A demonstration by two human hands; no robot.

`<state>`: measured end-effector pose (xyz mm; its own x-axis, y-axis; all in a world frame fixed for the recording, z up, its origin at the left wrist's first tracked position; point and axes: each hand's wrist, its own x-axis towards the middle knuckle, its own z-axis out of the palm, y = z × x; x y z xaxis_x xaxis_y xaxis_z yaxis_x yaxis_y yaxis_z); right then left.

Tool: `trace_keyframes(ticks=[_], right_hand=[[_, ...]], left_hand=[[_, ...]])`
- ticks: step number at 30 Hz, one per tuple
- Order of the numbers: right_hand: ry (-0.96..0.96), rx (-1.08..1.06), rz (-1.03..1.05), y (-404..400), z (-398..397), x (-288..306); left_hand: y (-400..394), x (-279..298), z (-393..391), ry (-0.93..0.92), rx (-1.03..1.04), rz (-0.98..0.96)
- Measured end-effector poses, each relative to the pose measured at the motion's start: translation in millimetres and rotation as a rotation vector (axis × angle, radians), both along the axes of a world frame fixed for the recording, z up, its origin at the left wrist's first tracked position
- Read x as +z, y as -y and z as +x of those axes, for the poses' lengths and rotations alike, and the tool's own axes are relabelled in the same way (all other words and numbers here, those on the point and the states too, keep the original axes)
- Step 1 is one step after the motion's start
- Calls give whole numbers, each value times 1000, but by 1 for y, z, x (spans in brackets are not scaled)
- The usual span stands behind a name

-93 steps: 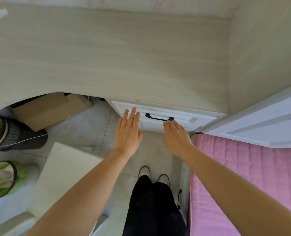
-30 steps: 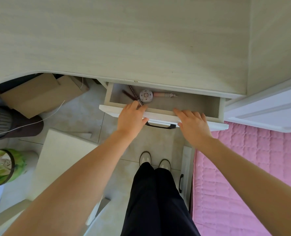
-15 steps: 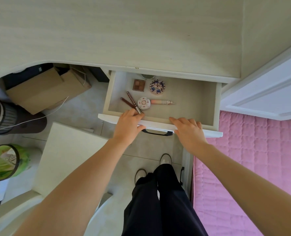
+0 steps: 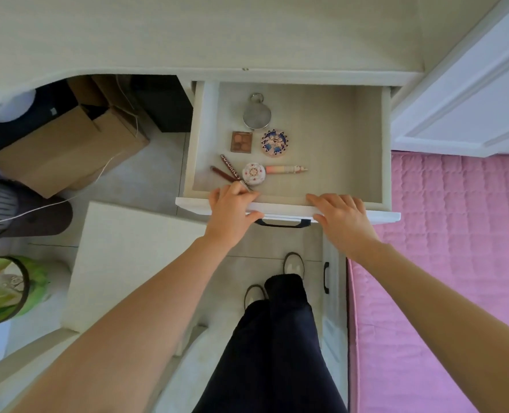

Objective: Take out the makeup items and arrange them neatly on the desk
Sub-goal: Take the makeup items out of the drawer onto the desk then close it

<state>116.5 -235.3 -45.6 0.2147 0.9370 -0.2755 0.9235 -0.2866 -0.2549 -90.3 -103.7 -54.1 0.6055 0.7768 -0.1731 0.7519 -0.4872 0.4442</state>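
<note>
The white drawer [image 4: 336, 210] stands pulled far out from under the desk [image 4: 187, 34]. Inside lie a round silver mirror [image 4: 256, 115], a brown eyeshadow palette [image 4: 241, 141], a round blue-patterned compact [image 4: 275, 143], a small white round compact [image 4: 253, 173], a pink tube [image 4: 286, 169] and two dark red pencils [image 4: 227, 171]. My left hand [image 4: 232, 214] grips the drawer's front edge, fingers curled over it near the pencil tips. My right hand [image 4: 341, 217] grips the same edge further right.
A black handle [image 4: 281, 223] shows between my hands. A cardboard box [image 4: 68, 150] sits under the desk at left, a white stool [image 4: 128, 257] beside my legs, a green-lined bin [image 4: 4, 289] at far left, and a pink bed [image 4: 456, 263] at right.
The drawer went from shut to fully pulled out, with both hands moving onto its front edge. The silver mirror at the back has come into sight.
</note>
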Motion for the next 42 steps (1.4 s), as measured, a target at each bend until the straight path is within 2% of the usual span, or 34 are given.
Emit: trace_keyframes(ticks=[11,20,25,32,42], right_hand=[[-25,-20,-14,29,-13,0],[-20,21,-35,33,-12,4],[-104,14,-91,25,-6,11],[-162,35,-49,-15,9,15],[-160,23,-84,-110,24,1]], left_hand=[[30,3,-13,-24,4,-34],[42,5,-14,-80,-12,49],[42,13,-6,-96,49,-4],[15,26,14,-39,177,-58],[-80,9,49,-72,127,-88]])
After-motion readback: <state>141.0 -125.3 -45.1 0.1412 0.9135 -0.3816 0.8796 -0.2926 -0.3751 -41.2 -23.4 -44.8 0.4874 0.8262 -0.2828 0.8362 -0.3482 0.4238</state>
